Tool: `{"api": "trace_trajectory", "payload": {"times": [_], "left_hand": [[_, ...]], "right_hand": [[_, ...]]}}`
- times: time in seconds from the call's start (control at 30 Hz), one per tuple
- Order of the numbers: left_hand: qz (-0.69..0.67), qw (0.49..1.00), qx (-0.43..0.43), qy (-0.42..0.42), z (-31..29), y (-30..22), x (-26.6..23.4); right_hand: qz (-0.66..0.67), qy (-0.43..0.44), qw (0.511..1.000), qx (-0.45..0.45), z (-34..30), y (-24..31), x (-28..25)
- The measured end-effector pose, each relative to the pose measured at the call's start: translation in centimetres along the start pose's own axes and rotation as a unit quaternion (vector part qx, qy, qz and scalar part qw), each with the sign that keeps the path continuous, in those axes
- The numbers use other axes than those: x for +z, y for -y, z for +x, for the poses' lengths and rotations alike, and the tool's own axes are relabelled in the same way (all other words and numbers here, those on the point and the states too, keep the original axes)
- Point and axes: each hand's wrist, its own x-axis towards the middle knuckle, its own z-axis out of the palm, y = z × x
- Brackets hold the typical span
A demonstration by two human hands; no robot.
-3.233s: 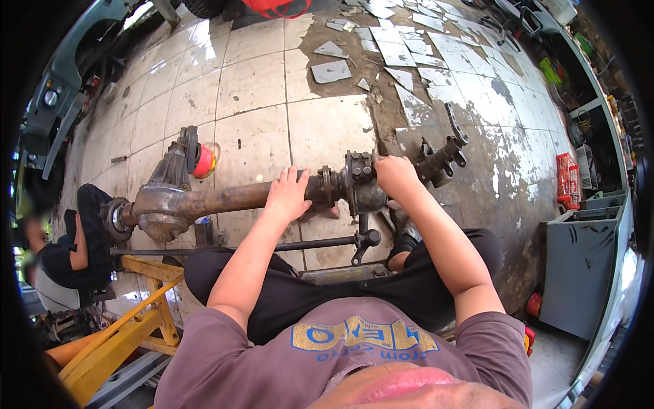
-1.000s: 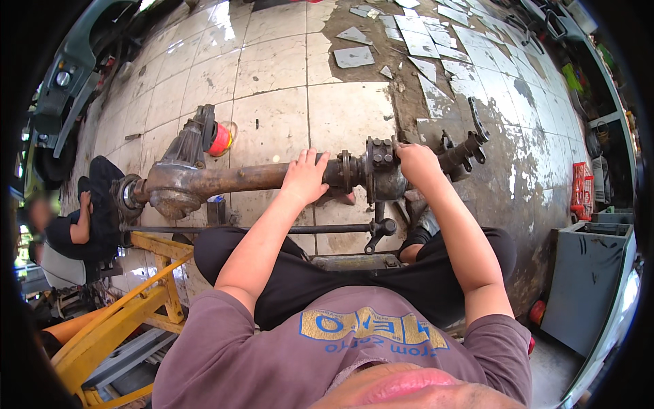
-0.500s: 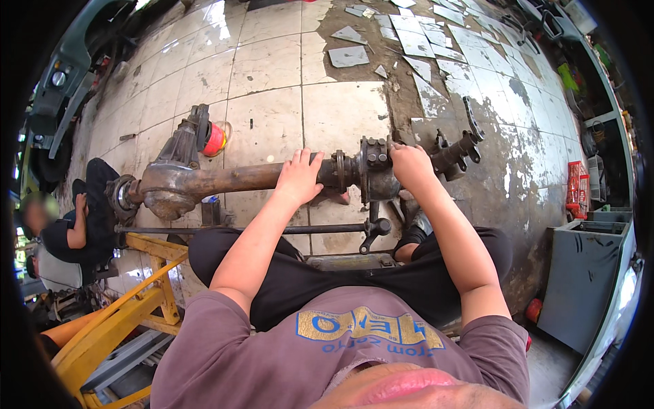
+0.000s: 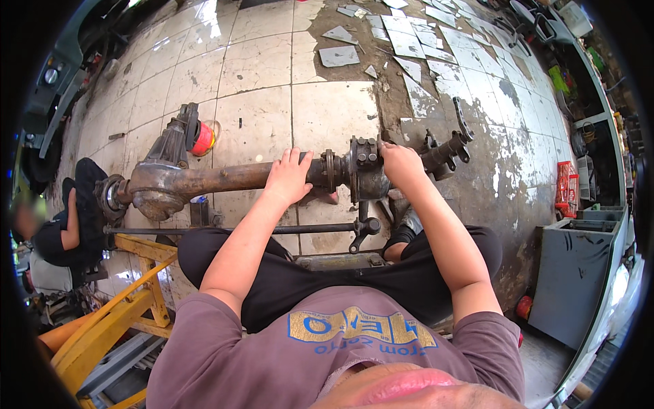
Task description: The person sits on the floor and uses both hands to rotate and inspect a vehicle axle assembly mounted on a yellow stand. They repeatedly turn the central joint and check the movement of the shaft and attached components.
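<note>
A rusty vehicle axle (image 4: 221, 179) lies crosswise in front of me, with its bulging differential housing (image 4: 158, 187) toward the left. My left hand (image 4: 289, 178) rests on top of the axle tube, fingers spread. Right of it, a flanged joint leads to a dark steering knuckle (image 4: 366, 151) with several bolt heads on its top plate. Against the far right side of that plate, my right hand (image 4: 402, 165) is closed, its thumb and fingers curled together. What lies between them is hidden. A long tie rod (image 4: 306, 230) runs nearer to me, below the tube.
A red roll (image 4: 204, 139) sits behind the differential. Broken tiles (image 4: 339, 56) lie on the far floor. At the left are a yellow metal frame (image 4: 129, 317) and a seated person (image 4: 65, 218). A grey cabinet (image 4: 571, 273) and red crate (image 4: 566, 189) stand at the right.
The whole scene has shifted slightly left in view. Both hands keep their places on the axle, with no clear movement of the parts.
</note>
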Motion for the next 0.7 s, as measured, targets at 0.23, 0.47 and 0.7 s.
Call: {"api": "trace_trajectory", "payload": {"times": [0.23, 0.47, 0.7], "left_hand": [[0.006, 1.000, 0.000, -0.004, 0.0, 0.2, 0.2], [0.005, 1.000, 0.004, -0.005, 0.2, 0.1, 0.2], [0.004, 1.000, -0.001, 0.007, 0.0, 0.0, -0.3]], "right_hand": [[0.008, 0.014, 1.000, -0.010, 0.4, 0.2, -0.4], [0.028, -0.027, 0.999, 0.009, 0.3, -0.1, 0.0], [0.016, 0.012, 1.000, 0.020, 0.6, 0.7, -1.2]]}}
